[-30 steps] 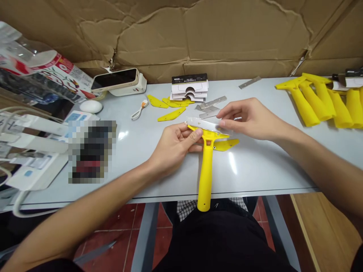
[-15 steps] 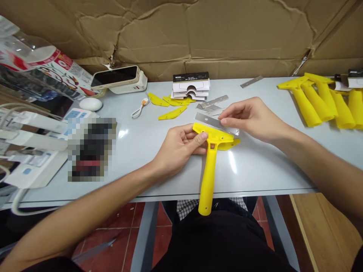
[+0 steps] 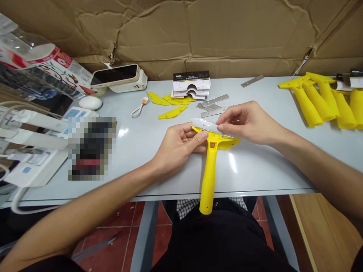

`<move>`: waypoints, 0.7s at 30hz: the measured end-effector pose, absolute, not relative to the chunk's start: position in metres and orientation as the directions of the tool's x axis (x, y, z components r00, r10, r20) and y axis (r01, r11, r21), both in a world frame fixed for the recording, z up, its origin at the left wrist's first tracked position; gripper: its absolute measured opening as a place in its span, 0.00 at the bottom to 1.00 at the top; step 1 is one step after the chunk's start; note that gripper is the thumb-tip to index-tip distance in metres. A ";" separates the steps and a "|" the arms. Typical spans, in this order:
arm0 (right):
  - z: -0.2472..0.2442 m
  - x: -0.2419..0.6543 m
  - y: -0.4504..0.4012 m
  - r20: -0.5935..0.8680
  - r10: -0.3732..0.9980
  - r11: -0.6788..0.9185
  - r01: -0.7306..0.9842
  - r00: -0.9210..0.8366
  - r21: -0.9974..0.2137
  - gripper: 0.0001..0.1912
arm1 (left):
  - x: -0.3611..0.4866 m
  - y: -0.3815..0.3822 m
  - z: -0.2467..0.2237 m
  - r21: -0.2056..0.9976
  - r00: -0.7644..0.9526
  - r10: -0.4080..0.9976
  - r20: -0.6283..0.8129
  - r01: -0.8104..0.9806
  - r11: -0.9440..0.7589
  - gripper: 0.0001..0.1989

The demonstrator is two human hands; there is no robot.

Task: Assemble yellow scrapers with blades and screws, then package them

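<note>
My left hand [image 3: 181, 147] grips the head of a yellow scraper handle [image 3: 208, 177], thumb on top, with the handle pointing down past the table edge. Between the thumb and fingers of my right hand [image 3: 244, 122] is a flat metal blade [image 3: 204, 124], which lies along the top of the scraper head. A yellow cover piece [image 3: 229, 144] shows beneath the head, on its right side. Beyond my hands, several loose blades [image 3: 215, 100] lie on the table, and several yellow cover pieces [image 3: 172, 112] are to their left.
Small boxes [image 3: 191, 85] are stacked at the back of the grey table [image 3: 159, 185]. More yellow handles [image 3: 309, 102] lie at the right. On the left are a phone [image 3: 116, 75], a white mouse [image 3: 90, 102], a power strip [image 3: 36, 166], a cable [image 3: 139, 107] and a bottle [image 3: 56, 64].
My right hand has brought the blade down and slightly left, from just above the scraper head onto its top edge. My left hand holds the scraper in nearly the same place.
</note>
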State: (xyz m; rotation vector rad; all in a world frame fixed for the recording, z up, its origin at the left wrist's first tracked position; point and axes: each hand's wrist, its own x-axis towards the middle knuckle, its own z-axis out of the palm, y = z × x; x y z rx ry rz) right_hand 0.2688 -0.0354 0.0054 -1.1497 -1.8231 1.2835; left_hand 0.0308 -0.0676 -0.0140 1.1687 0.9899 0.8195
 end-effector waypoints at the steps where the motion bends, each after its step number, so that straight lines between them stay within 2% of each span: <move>1: 0.005 0.268 -0.036 0.007 0.906 0.148 0.303 -0.423 -0.942 0.11 | 0.031 -0.068 -0.015 0.977 0.362 0.912 -0.192 -0.019 0.214 0.22; 14: 0.007 0.260 -0.043 0.010 0.911 0.134 0.273 -0.413 -0.953 0.10 | 0.037 -0.067 -0.011 0.967 0.246 0.939 -0.240 -0.023 0.253 0.14; 21: 0.013 0.272 -0.034 -0.146 0.870 -0.002 0.292 -0.472 -0.956 0.11 | 0.037 -0.066 -0.008 0.972 0.221 0.951 -0.217 -0.037 0.231 0.12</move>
